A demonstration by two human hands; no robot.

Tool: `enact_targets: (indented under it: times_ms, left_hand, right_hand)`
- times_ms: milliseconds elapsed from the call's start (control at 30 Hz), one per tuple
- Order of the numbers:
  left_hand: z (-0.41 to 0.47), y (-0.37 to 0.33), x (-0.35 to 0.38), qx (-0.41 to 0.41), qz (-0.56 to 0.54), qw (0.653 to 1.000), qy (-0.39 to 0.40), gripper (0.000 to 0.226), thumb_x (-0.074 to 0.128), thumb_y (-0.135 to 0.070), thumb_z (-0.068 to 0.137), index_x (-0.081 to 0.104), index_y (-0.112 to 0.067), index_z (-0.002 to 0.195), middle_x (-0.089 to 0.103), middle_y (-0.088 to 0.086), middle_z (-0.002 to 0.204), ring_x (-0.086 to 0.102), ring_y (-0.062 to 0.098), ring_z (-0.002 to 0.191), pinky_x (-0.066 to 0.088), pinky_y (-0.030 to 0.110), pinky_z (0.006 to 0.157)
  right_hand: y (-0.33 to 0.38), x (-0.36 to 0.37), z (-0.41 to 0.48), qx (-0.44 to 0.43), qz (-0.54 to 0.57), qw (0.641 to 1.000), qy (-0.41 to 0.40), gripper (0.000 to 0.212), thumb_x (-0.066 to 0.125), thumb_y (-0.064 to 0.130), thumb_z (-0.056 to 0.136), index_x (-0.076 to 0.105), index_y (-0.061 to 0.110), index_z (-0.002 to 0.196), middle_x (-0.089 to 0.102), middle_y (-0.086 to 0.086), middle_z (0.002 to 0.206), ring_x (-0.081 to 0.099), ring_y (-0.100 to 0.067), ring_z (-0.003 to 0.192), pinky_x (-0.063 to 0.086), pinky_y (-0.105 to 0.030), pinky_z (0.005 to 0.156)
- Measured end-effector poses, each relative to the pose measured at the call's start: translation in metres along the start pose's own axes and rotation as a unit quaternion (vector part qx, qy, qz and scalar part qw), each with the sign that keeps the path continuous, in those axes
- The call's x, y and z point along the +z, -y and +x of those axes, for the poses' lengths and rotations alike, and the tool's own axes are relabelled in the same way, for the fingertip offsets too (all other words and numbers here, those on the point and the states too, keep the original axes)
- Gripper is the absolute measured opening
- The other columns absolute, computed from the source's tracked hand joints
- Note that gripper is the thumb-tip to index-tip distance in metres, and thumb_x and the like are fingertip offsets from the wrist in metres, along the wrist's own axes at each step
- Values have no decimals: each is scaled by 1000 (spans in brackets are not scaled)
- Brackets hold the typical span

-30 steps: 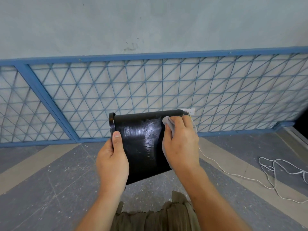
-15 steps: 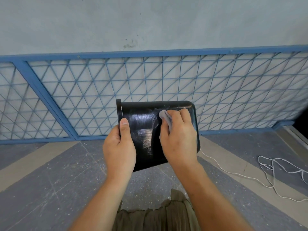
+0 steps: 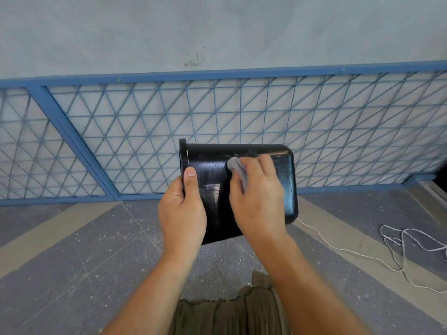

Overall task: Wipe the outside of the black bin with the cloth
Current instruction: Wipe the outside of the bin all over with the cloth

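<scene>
The black bin (image 3: 212,165) is held in the air on its side, rim to the left and closed bottom to the right. Its shiny side wall faces me and shows wet streaks. My left hand (image 3: 182,209) grips the rim, thumb laid over the wall. My right hand (image 3: 257,201) presses a small grey cloth (image 3: 238,166) flat against the upper middle of the wall. Most of the cloth is hidden under my fingers and palm.
A blue metal mesh fence (image 3: 121,131) runs along the pale wall behind the bin. Below lies a grey and beige tiled floor (image 3: 84,250). A white cord (image 3: 396,247) trails in loops across the floor at the right.
The bin has risen and turned so more of its right end shows. My right hand with the cloth has slid left along the wall. My left hand keeps its grip on the rim.
</scene>
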State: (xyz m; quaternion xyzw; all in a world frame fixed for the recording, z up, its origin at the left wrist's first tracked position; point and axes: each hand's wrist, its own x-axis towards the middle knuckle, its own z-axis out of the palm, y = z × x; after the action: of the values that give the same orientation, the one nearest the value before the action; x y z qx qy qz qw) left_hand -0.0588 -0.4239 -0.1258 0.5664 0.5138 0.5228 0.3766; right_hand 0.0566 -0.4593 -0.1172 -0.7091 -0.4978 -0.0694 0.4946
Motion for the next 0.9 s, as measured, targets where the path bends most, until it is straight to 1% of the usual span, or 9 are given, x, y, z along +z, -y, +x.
enact_targets:
  times_ms: [100,200,267,400,500,567,633,733,900]
  left_hand:
    - [1,7,-9,1,-3,1000,-2,57,44,-56,107,70,-7,92,70,19,89,65,25,78,55,37,73]
    - [-4,14,-20,16,4,1000,1,61,42,-58,104,70,-5,95,70,21,91,63,16,74,50,20,67]
    - [-9,16,-21,13,5,1000,5,62,41,-60,102,69,-6,93,69,22,90,63,19,76,49,20,66]
    - [-14,10,-8,13,-2,1000,15,64,40,-63,99,68,-6,93,68,24,89,63,30,82,53,38,73]
    - [-14,7,-5,9,-11,1000,1,57,43,-57,104,68,-8,89,67,23,84,63,31,78,52,40,70]
    - [-11,10,-8,-2,-25,1000,-10,52,45,-55,106,69,-12,87,69,18,83,66,25,74,53,38,69]
    - [-9,13,-14,2,-25,1000,-10,47,45,-54,105,71,-21,85,72,7,83,66,8,73,52,22,68]
    - [-11,14,-20,9,-20,1000,7,46,42,-59,101,73,-27,89,75,-5,86,69,3,80,49,9,68]
    - [-14,15,-14,9,-23,1000,15,54,42,-62,100,71,-18,90,72,14,90,67,20,84,52,21,72]
  right_hand:
    - [-12,-8,-11,-2,-14,1000,18,21,62,23,96,68,16,115,57,1,108,59,-16,83,52,-34,70]
    - [-37,-23,-1,68,-20,997,-27,19,63,20,97,69,14,114,58,1,109,56,-13,86,36,-18,72]
    - [-44,-26,13,106,-30,993,-43,20,62,19,98,69,10,114,58,-2,108,54,-15,86,33,-16,75]
    - [-15,-11,19,54,0,998,-28,19,63,17,96,70,8,112,56,-5,108,44,-4,81,42,-25,76]
    - [6,0,1,-2,12,1000,15,22,62,21,97,68,12,116,55,-4,110,59,-20,79,53,-40,70]
    - [4,0,-11,-24,3,999,26,22,62,21,98,67,13,117,54,-2,109,62,-23,77,55,-41,65]
    - [-10,-5,-15,-9,8,1000,10,22,60,22,99,68,14,118,54,1,107,57,-14,78,53,-37,67]
    - [-36,-13,-7,70,11,997,-15,24,59,22,101,69,15,121,53,3,109,53,-9,85,53,-36,79]
    - [-33,-14,15,94,14,995,-41,20,60,19,99,70,13,116,54,-4,110,58,-21,88,53,-44,83]
